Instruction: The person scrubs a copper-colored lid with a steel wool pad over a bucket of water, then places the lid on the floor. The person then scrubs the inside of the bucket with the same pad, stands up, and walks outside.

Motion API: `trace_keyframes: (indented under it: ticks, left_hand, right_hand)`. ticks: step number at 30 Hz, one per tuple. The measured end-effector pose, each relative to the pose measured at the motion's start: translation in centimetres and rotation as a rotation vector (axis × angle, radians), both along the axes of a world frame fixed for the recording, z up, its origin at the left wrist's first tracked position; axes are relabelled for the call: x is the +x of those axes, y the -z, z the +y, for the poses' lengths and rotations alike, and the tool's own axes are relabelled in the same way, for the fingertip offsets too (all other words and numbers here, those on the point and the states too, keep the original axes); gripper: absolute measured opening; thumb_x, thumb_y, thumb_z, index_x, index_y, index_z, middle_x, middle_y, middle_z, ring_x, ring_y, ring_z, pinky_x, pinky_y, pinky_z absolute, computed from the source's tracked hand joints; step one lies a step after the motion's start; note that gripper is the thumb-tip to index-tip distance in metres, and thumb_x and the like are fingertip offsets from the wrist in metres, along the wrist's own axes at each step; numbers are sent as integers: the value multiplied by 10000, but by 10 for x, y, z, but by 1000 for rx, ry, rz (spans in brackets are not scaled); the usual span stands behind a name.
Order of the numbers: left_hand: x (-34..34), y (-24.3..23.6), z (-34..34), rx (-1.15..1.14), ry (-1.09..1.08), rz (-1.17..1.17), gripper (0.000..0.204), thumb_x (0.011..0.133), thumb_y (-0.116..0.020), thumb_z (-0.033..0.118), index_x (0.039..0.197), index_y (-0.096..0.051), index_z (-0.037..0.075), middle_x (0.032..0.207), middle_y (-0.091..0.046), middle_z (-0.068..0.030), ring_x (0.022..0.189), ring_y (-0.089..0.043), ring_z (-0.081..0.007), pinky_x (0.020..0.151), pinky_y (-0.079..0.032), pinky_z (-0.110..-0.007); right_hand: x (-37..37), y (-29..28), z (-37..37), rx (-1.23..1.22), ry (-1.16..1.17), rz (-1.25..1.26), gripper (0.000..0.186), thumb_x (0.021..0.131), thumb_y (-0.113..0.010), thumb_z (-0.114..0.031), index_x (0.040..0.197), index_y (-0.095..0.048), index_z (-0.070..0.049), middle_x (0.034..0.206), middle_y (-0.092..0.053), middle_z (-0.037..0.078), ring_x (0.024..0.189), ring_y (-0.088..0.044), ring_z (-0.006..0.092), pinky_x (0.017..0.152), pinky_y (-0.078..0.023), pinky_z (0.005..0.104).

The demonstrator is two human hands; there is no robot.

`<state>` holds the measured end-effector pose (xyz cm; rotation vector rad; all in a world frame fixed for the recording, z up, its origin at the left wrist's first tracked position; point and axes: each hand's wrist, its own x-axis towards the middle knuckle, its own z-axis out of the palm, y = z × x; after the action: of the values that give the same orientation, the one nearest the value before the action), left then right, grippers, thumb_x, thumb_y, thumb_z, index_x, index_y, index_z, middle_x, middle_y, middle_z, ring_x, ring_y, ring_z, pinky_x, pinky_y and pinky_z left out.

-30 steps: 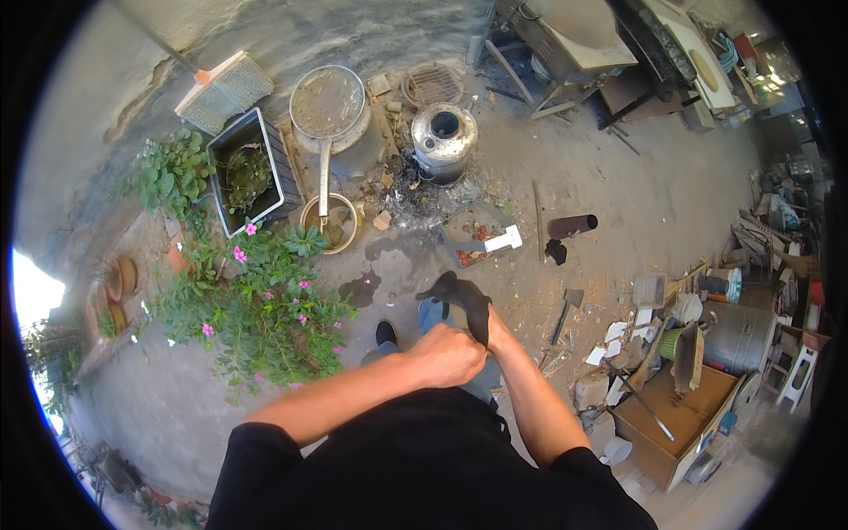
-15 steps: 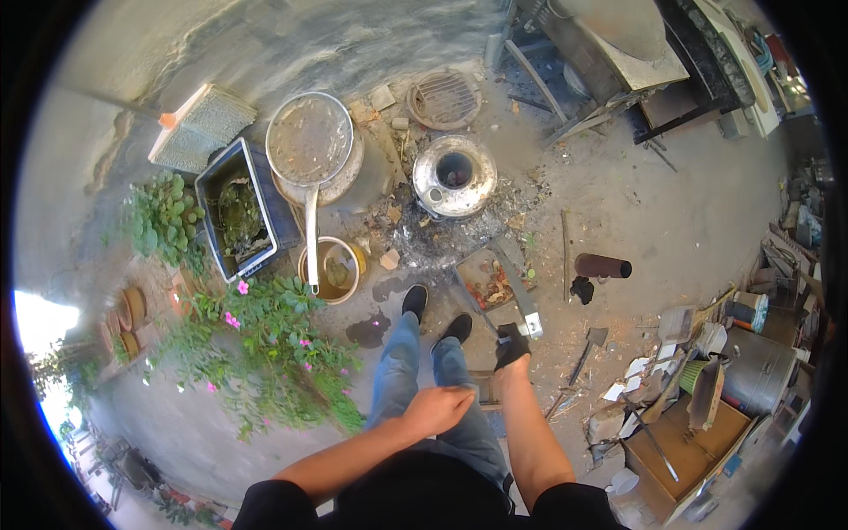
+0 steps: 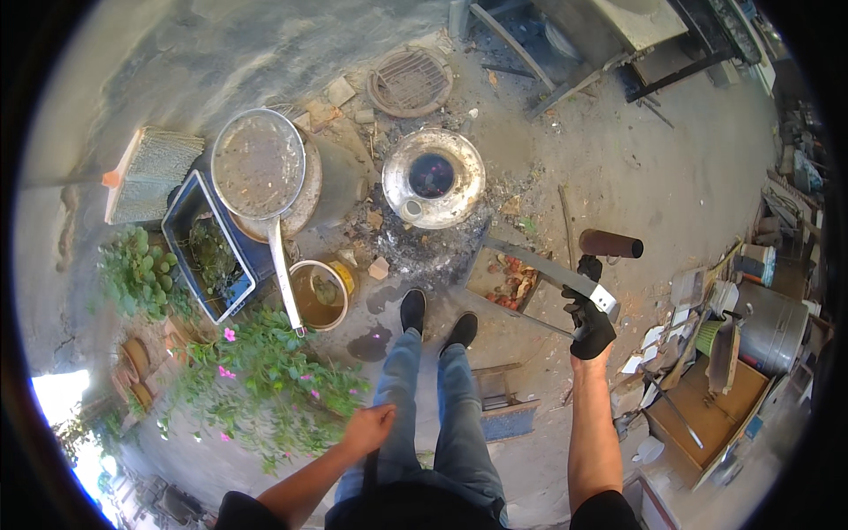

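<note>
My right hand (image 3: 590, 314), in a black glove, is closed around long metal tongs (image 3: 539, 263). Their two flat arms spread apart and reach forward and left above a shallow box (image 3: 478, 268) of reddish-brown pieces on the ground. My bare left hand (image 3: 369, 428) hangs in a loose fist in front of my left thigh, with nothing seen in it. Farther ahead stands a round metal stove (image 3: 459, 208), its top hole dark with small reddish spots inside. A brown cylinder (image 3: 609, 244) lies just beyond my right hand.
On the left, a long-handled round pan (image 3: 258, 163) rests on a drum, beside a blue bin (image 3: 190, 252), a bucket (image 3: 346, 300) and a flowering plant (image 3: 256, 380). A small wooden stool (image 3: 499, 389) stands by my right leg. Clutter and a wooden drawer (image 3: 698, 415) line the right.
My right hand has swung forward and right with the tongs, turning them more sideways. My left hand has drawn left and away from it. The view has shifted.
</note>
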<state>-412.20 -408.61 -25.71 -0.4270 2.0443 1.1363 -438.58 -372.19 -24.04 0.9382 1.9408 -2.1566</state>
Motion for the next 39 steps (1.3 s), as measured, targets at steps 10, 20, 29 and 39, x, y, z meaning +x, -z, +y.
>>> trace_keyframes:
  ticks: [10,20,29,39]
  left_hand:
    - [-15,51,1,116,-445,-254,268,1015,-572,140,1231,-654,7,1038,-738,-127,820,-728,-167,696,-591,-292]
    - [-81,167,79,516,-285,-293,317,1035,-533,98,1342,-588,41,1156,-709,-80,875,-704,-125,748,-587,-260]
    - [-83,154,104,409,-76,-249,293,1029,-528,84,1310,-602,49,1203,-678,-87,924,-688,-134,805,-583,-286]
    - [-29,54,36,212,-260,-180,270,1022,-559,145,1259,-632,38,1083,-717,-80,869,-712,-146,761,-579,-283]
  right_hand:
    - [63,90,76,686,-361,59,257,979,-557,-146,1111,-694,26,1071,-732,109,752,-661,146,648,-472,243]
    - [118,135,146,920,-558,-285,239,932,-515,-97,1076,-678,1,948,-687,164,713,-640,239,627,-468,320]
    - [132,125,138,1017,-672,-273,213,861,-552,-61,1048,-649,-30,838,-611,201,761,-623,344,645,-480,404]
    - [-13,-35,83,1179,-1029,-159,234,995,-500,-132,1063,-689,-13,985,-713,166,873,-698,259,761,-552,351]
